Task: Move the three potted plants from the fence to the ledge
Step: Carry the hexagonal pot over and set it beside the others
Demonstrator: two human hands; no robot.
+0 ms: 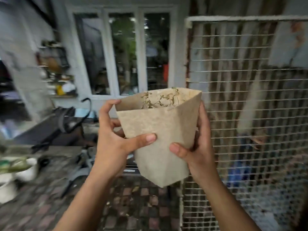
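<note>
Beige pot (160,135): tapered, flat-sided, wider at the mouth than at the base, being held in mid-air at centre frame, tilting slightly with its mouth toward the window (123,52). Inside it, thin dry-looking stems with small green leaves (160,100) are showing against the far inner wall; soil level cannot be seen.

Two white pots (25,170) are sitting at far left on a grey ledge (55,152); green leaves (13,165) are lying across them. View there is blurred, contents otherwise unclear.

Left hand (113,140): gripping the pot's left side, thumb pressing flat on the near face, index finger curling over the left rim corner, other fingers wrapping behind.

Right hand (198,147): clasping the pot's right side, thumb lying on the near face low down, palm against the right wall, fingers hidden behind the pot.

Both hands are partly closed around the pot, neither one clenched to a fist.

Wire mesh fence (246,105) is standing just to the right of the pot; the pot is not touching it. Patterned tile floor (136,202) is lying below.
</note>
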